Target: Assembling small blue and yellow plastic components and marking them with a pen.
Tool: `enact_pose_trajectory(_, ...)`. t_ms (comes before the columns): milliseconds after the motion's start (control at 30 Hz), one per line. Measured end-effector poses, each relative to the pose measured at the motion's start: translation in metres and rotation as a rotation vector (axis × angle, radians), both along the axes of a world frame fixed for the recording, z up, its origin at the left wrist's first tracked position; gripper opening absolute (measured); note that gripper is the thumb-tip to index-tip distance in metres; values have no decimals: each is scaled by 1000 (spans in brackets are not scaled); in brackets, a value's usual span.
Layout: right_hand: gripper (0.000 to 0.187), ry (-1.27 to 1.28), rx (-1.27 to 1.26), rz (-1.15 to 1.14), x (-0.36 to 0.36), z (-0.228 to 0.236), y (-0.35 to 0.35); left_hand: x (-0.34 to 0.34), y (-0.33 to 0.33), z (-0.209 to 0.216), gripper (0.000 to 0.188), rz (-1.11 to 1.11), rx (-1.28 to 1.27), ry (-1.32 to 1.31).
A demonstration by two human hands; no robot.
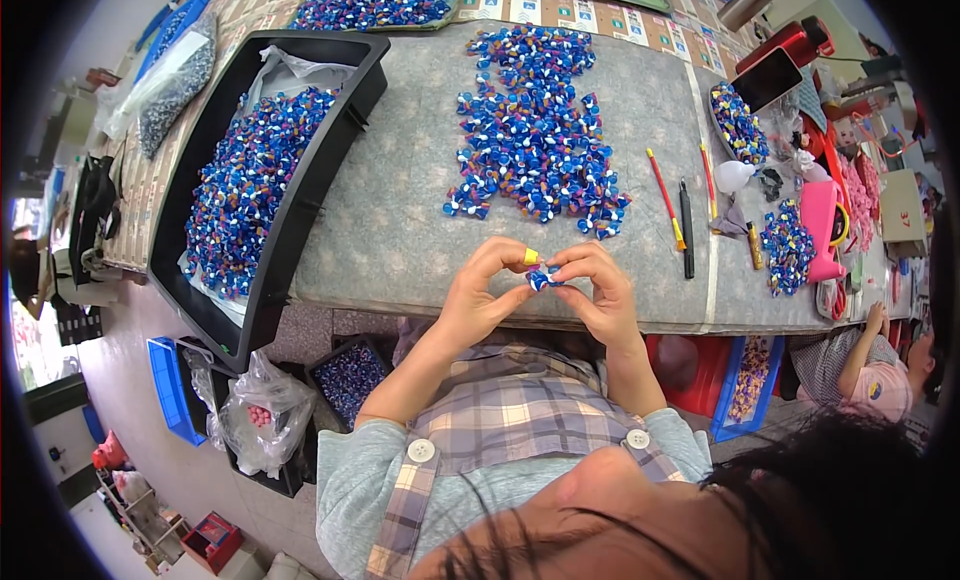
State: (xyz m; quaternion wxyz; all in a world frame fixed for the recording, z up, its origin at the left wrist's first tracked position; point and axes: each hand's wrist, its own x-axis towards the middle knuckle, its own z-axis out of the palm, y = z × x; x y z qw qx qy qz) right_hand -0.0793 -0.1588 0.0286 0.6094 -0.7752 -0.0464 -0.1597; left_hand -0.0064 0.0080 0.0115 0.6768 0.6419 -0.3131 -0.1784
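Note:
My left hand [484, 288] and my right hand [598, 290] meet just over the near edge of the table. Between their fingertips they pinch a small blue-and-white plastic piece [541, 279]. Both hands are closed on it, and the fingers cover part of it. A yellow wrap [531, 257] goes round a finger of my left hand. Beyond my hands, a large pile of similar small pieces [540, 130], mostly blue with white, purple and orange parts, lies spread on the grey table cover [400, 190].
At the left stands a black tray [372, 80] with many such pieces. Two thin brushes, a red one [662, 190] among them, and a black pen [686, 230] lie to the right. Beyond them are a smaller heap [787, 248], a phone [768, 80] and a pink holder [820, 230]. Another person [880, 380] sits at far right.

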Motion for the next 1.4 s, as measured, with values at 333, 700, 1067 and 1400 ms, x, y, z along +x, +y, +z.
enact_pose_trajectory(333, 20, 313, 826, 183, -7, -30, 9, -1, -3, 8, 34, 39, 29, -117)
enact_pose_trajectory(700, 21, 290, 798, 107, -10, -13, 13, -5, -4, -9, 26, -4, -26, 125)
enact_pose_trajectory(1067, 21, 177, 222, -33, -13, -3, 15, -8, -6, -23, 26, 34, -90, 553)
enact_pose_trajectory(1400, 18, 93, -780, -803, -2, -19, -137, -1, -4, -6, 27, 76, -264, 801)
